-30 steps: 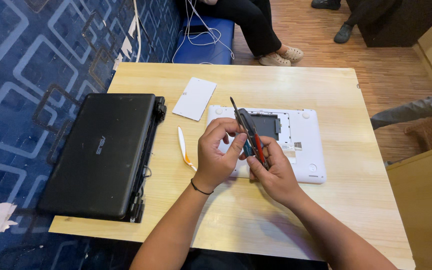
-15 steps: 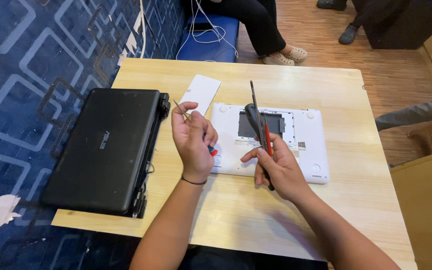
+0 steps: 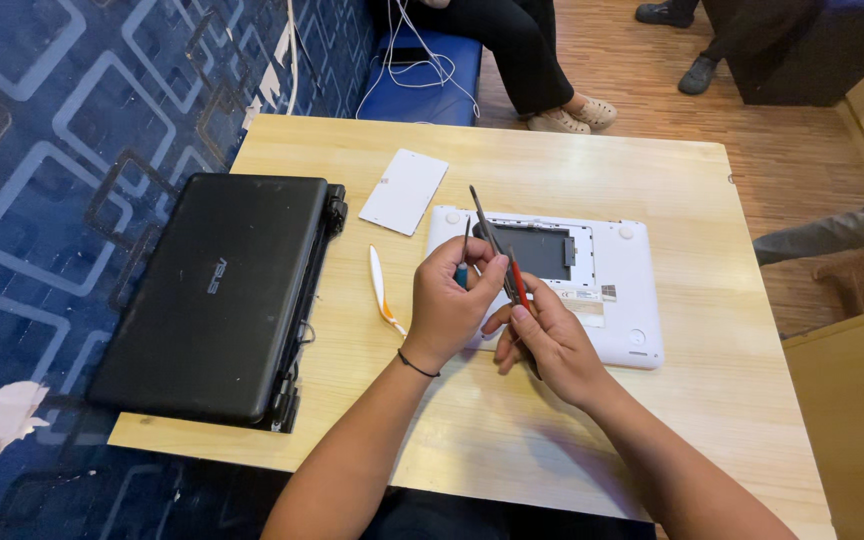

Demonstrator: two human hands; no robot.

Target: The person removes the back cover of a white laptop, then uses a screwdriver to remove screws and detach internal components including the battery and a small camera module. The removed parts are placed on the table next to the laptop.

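A white laptop (image 3: 612, 290) lies upside down on the wooden table (image 3: 652, 440), with a dark open bay in its base. My left hand (image 3: 449, 305) hovers over its near left corner, pinching a small blue-handled screwdriver (image 3: 463, 262). My right hand (image 3: 544, 342) is beside it, holding several thin tools, among them a red-handled screwdriver (image 3: 516, 280) and a dark rod (image 3: 485, 228) pointing away from me. The two hands touch at the fingertips.
A closed black laptop (image 3: 217, 290) lies at the table's left. A white cover panel (image 3: 404, 191) rests behind a white and orange pry tool (image 3: 380, 288). A seated person's legs (image 3: 537, 60) are beyond the table; a grey sleeve (image 3: 832, 232) enters from the right.
My left hand was out to the left near the black laptop half a second ago; it has come back to the right hand, now holding the blue-handled screwdriver.
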